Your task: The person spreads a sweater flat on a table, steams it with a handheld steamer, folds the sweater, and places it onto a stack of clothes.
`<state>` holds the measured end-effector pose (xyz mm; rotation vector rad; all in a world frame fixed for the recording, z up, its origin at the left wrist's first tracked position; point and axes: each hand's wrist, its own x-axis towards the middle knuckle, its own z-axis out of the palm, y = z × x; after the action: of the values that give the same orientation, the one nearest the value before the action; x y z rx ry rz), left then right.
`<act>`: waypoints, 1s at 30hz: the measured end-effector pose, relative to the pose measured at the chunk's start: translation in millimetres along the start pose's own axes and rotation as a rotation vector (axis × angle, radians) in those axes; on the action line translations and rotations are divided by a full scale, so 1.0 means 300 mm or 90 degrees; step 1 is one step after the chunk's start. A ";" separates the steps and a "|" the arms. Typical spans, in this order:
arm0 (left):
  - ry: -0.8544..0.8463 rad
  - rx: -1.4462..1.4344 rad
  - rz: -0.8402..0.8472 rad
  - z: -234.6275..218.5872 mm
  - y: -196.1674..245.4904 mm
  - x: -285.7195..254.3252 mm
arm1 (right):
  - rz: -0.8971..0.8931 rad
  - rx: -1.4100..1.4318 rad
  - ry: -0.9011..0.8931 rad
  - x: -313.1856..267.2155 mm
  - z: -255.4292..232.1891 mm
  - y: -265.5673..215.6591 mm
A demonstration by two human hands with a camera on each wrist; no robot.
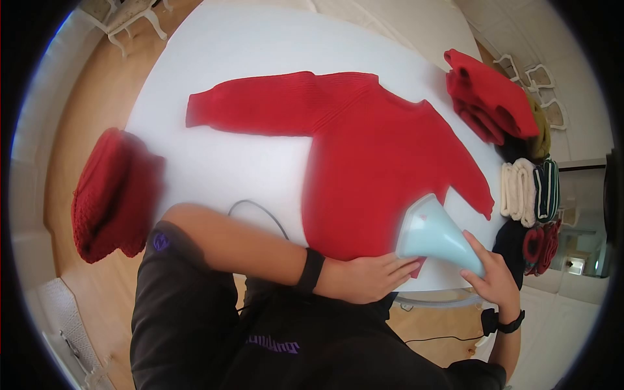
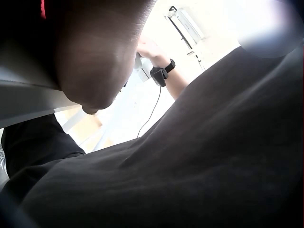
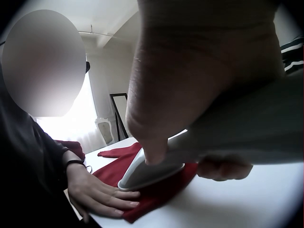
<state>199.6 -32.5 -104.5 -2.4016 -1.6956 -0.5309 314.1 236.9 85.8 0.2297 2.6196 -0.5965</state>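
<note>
A red knitted sweater lies spread on the white table, one sleeve stretched out to the left and the other angled down to the right. My right hand grips the handle of a light blue handheld garment steamer, whose wide head overlaps the sweater's lower right part. Close beside that head, my left hand lies on the hem with straight fingers. In the right wrist view, the steamer's pale rim is right at the left fingertips. The left wrist view shows mostly the dark shirt and the hand's underside.
A dark red knit sits at the table's left edge. Folded red garments are piled at the back right, near rolled cream knits and striped ones. A grey cable curves over the table behind the left forearm.
</note>
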 end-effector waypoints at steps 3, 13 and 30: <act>0.005 0.010 0.007 0.018 0.006 0.001 | 0.011 -0.004 -0.004 0.010 -0.021 -0.003; -0.004 -0.005 0.046 0.017 -0.015 0.000 | -0.056 -0.086 0.018 0.015 -0.091 0.039; -0.091 -0.055 0.096 -0.051 -0.033 0.011 | -0.192 -0.140 -0.052 0.294 -0.061 -0.295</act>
<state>188.5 -31.1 -89.9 -2.6605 -1.5555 -0.4269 206.3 171.7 93.5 -0.2565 2.6311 -0.3985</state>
